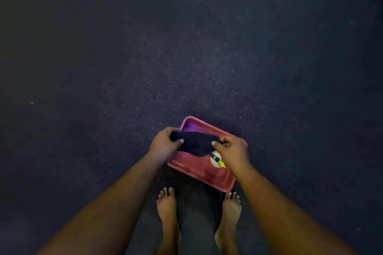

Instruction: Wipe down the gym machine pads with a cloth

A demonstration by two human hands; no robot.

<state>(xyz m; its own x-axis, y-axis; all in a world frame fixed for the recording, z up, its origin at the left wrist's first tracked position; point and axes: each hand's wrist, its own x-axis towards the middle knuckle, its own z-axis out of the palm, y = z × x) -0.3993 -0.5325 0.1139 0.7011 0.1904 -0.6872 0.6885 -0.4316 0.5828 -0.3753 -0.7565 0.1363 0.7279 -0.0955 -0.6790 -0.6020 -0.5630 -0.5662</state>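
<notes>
Head view: left hand (164, 145), right hand (232, 149) grip dark cloth (193, 142), hiding tray (207, 174) middle.

A pink tray (224, 184) sits on dark speckled floor (186, 47) near bare feet (166, 209).

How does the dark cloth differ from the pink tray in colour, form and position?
The cloth is dark navy; the tray is pink. The cloth is soft and bunched into a roll, while the tray is rigid, rectangular and rimmed. The left hand and right hand grip the cloth's ends above the tray, which lies on the dark floor before the bare feet.
</notes>
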